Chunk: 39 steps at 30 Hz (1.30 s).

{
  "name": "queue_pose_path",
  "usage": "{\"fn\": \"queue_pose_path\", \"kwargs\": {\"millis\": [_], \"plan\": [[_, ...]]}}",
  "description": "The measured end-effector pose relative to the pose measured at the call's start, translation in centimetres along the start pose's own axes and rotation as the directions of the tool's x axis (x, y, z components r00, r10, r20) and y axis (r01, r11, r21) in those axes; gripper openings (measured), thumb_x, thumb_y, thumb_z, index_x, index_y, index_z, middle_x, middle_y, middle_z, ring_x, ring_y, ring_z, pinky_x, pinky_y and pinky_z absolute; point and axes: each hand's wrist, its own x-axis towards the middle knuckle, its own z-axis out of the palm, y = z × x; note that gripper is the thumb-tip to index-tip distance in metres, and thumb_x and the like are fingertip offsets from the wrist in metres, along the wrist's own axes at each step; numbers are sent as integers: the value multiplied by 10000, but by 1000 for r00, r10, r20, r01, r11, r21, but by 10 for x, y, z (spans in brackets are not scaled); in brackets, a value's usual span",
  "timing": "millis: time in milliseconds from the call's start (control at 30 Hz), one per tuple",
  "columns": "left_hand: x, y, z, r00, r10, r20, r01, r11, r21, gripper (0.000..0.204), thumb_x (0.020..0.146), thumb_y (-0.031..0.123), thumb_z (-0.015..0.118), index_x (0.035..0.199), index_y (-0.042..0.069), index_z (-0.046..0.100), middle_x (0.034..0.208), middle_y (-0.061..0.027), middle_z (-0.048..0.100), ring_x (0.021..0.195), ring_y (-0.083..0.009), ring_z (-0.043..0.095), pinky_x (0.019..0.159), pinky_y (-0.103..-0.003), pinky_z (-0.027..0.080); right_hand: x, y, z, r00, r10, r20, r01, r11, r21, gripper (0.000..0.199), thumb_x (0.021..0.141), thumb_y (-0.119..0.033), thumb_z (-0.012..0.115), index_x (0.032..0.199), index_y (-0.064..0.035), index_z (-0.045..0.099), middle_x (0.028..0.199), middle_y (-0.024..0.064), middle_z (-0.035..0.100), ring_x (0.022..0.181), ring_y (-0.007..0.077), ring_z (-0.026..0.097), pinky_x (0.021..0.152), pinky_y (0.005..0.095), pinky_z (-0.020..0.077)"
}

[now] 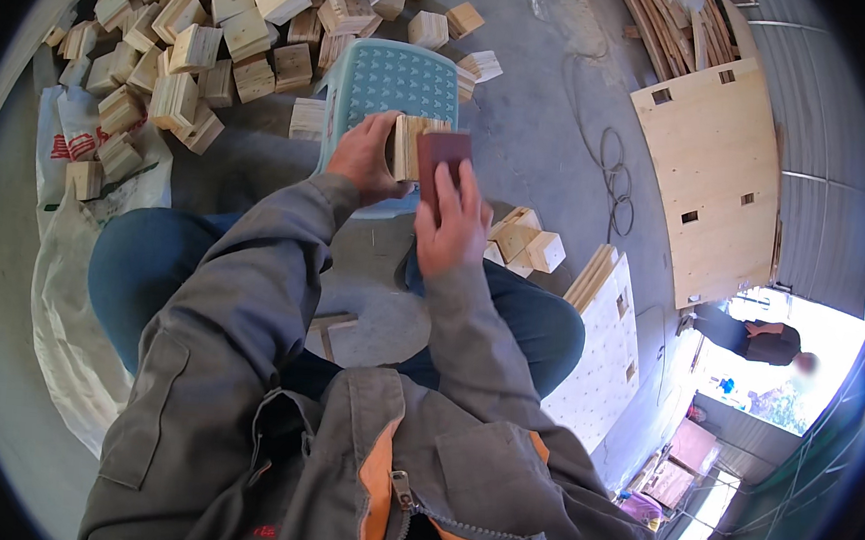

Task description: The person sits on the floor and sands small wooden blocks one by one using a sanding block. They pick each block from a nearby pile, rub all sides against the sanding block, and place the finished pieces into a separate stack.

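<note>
The left hand (363, 155) is gripping a small wooden block (408, 146), its fingers closed around the left side of the block. The right hand (453, 226) is pressing a dark red-brown sanding pad (444, 158) against the right face of the same block, with the fingers lying flat on the back of the pad. Both hands are close together, meeting at the block, which is being held above the person's knees.

Just behind the hands a light blue plastic stool (390, 81) is standing on the concrete floor (533, 127). Beyond the stool and to the left of the left hand, a big pile of wooden blocks (198, 38) is lying on the floor. A few more blocks (527, 245) are lying just to the right of the right hand. A white woven sack (71, 275) is lying far to the left of the left hand. Far to the right of the right hand, a plywood panel (715, 179) is leaning, and another person (763, 341) is standing in the bright doorway.
</note>
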Motion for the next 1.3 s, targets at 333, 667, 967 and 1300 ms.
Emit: {"fn": "queue_pose_path", "kwargs": {"millis": [333,667,967,1300], "plan": [[-3,-4,5,1000,6,-30,-6,1000,-10,990,655,351,969,1487,86,503,1396,-211,618,1301,-430,611,1107,-508,504,-17,-15,-5,997,-79,-14,79,997,21,655,877,-142,788,1514,-122,635,1632,222,496,1351,402,570,1142,502,428],[-2,2,2,1000,1,-19,-1,1000,6,1030,611,258,950,1509,86,475,1381,-199,603,1299,-444,590,1107,-490,502,140,-22,23,952,254,170,-233,963,-133,581,928,-260,727,1505,-274,659,1650,71,518,1322,407,570,1172,500,437],[-1,-9,6,998,41,-42,-41,999,-1,974,688,358,957,1499,83,493,1420,-192,607,1330,-421,592,1133,-513,471,16,-19,5,998,-51,25,51,999,-9,650,904,-187,770,1532,-125,617,1642,223,480,1359,415,570,1142,507,422],[-2,-8,5,997,51,-63,-53,998,-25,906,726,360,952,1466,74,515,1363,-213,629,1271,-436,623,1091,-506,505,-34,-14,4,993,-97,-71,103,990,96,684,826,-137,825,1487,-188,656,1663,166,460,1316,402,527,1129,534,435]]}}
